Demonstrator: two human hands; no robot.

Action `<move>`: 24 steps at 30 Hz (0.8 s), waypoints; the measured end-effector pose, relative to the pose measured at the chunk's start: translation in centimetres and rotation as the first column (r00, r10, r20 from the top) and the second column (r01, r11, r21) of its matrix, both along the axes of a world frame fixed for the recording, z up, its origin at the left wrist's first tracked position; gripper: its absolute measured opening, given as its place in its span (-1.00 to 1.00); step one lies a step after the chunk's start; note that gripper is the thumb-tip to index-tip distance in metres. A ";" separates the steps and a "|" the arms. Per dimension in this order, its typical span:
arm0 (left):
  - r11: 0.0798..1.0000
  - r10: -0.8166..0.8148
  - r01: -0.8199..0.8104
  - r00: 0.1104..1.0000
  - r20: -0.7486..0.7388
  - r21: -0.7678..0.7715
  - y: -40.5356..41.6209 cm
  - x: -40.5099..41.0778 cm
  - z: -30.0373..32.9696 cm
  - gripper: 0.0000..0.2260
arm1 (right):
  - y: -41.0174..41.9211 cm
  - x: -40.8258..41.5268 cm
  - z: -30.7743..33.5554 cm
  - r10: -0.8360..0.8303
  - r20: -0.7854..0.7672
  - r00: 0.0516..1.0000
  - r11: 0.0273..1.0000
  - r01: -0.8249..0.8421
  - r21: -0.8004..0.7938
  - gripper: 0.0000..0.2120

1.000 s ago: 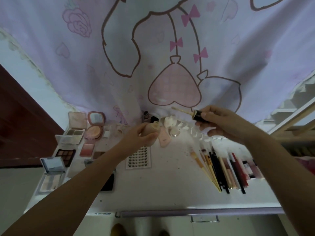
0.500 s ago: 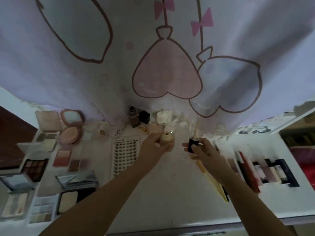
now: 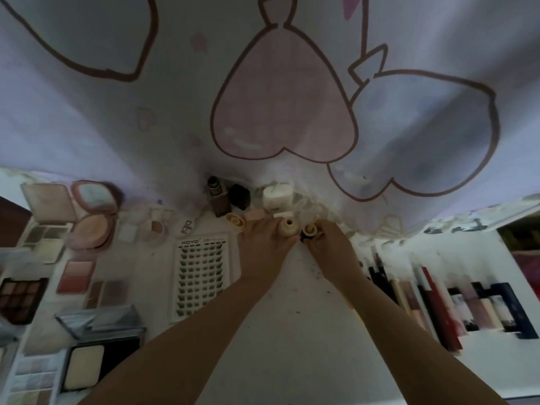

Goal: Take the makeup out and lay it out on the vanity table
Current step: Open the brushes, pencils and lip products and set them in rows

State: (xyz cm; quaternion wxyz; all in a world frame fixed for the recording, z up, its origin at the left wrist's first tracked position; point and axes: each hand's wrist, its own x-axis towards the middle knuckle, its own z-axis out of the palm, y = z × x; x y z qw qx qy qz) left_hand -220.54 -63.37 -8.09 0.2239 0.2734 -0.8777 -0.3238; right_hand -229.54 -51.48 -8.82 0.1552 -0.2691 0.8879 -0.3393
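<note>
At frame centre, the left hand [image 3: 263, 244] grips an uncapped beige bottle [image 3: 287, 227], mouth open upward, contents unseen. Beside it, the right hand [image 3: 330, 247] pinches the black cap [image 3: 309, 232] above the vanity table [image 3: 292, 331].

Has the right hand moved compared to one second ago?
Yes. The right hand has come down and toward the left hand, bringing its black cap beside the beige bottle, nearer the lash tray.

Both forearms were bare, no sleeves showing; the left hand [image 3: 264, 244] and right hand [image 3: 331, 248] wore no visible rings or gloves.
</note>
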 end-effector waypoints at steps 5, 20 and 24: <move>0.999 0.023 -0.021 0.999 0.033 -0.042 -1.0 -0.1 -0.5 -0.60 | -1.0 -0.4 0.2 0.048 -0.025 0.999 0.999 -0.048 0.011 -0.88; 0.962 -0.190 0.135 0.954 0.232 0.236 7.2 5.7 1.7 -0.81 | 9.4 0.5 7.5 0.071 0.151 0.986 0.896 -0.130 0.425 -0.77; 0.974 -0.228 0.193 0.843 0.487 0.121 11.4 2.7 1.8 -0.72 | 10.4 2.1 5.3 0.135 0.011 0.991 0.828 -0.119 0.548 -0.75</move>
